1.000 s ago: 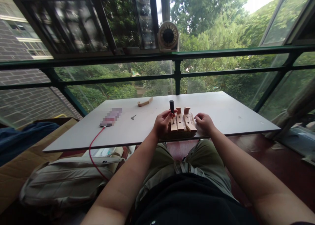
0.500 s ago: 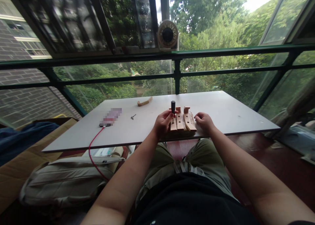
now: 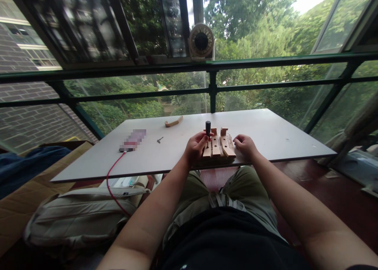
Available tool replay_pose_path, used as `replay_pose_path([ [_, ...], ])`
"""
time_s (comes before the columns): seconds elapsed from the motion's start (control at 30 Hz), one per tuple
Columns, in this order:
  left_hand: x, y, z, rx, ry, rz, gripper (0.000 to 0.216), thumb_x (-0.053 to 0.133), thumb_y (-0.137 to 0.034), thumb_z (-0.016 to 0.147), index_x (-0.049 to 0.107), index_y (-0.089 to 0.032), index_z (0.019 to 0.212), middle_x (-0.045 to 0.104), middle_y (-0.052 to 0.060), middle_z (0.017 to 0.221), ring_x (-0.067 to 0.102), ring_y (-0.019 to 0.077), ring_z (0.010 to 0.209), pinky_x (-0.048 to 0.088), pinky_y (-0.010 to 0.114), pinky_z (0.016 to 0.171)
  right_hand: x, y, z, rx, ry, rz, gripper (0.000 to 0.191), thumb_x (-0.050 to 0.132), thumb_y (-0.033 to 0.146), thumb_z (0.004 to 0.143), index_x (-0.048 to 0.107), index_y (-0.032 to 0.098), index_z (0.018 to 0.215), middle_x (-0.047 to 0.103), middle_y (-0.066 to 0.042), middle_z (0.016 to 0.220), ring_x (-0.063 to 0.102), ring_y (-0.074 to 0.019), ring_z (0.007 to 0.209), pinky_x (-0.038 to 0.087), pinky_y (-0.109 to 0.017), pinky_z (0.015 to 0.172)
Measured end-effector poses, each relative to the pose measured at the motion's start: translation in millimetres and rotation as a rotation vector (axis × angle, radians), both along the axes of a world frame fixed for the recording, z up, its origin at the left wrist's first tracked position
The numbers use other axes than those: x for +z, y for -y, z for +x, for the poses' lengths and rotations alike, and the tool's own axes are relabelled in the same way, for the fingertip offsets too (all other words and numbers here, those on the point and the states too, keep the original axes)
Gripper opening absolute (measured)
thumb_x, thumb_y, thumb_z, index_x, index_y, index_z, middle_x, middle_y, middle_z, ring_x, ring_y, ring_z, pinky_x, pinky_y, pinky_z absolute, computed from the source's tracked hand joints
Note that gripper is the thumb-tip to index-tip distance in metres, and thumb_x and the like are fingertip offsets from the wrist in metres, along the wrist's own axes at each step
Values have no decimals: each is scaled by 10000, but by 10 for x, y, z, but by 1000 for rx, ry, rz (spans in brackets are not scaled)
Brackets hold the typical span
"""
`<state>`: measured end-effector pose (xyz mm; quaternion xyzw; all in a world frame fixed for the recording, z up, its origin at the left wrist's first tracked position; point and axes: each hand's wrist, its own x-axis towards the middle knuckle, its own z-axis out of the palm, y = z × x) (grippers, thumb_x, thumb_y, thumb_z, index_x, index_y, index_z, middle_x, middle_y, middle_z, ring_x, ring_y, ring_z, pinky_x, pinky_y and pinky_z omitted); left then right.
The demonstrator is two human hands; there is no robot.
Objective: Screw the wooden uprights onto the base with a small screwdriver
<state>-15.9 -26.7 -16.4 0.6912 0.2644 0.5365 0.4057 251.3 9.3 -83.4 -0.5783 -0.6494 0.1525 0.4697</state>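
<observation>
My left hand (image 3: 196, 147) is closed round a screwdriver with a black handle (image 3: 208, 128), held upright with its shaft pointing down at the leftmost curved wooden piece (image 3: 207, 152). Two more curved wooden pieces, a middle one (image 3: 215, 146) and a right one (image 3: 226, 144), lie beside it, each with dark holes. All three rest on a rough wooden block (image 3: 222, 159) at the table's near edge. Curled fingers of my right hand (image 3: 245, 144) sit close against the right side of the block; whether they touch it I cannot tell.
On the white table (image 3: 271, 132) lie another curved wooden piece (image 3: 174, 122), small screws (image 3: 160, 140) and a blurred-out phone-like object (image 3: 134, 140) with a red cable (image 3: 110, 170). A backpack (image 3: 79, 218) and a cardboard box (image 3: 38, 183) stand left. A round fan (image 3: 201, 40) is by the window railing.
The near end of the leftmost wooden piece has shifted slightly to the left. Both hands and the screwdriver are in nearly the same place.
</observation>
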Motion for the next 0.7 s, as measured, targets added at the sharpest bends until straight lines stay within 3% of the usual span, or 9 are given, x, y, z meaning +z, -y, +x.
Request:
replay_pose_path([
  [0.43,-20,-11,4,51,-37,37,356,620,-481,857,689,-144,949,636,51,811,565,149,760,434,272,725,9,5,-7,-2,17,3,220,539,357,776,667,183,742,673,-38,695,579,-171,661,419,-280,642],
  [0.7,-46,-43,39,45,99,37,351,567,-505,887,621,-176,998,604,41,811,562,142,751,469,297,756,6,15,8,1,4,-2,205,547,346,777,668,182,748,666,-34,689,577,-166,644,415,-279,633],
])
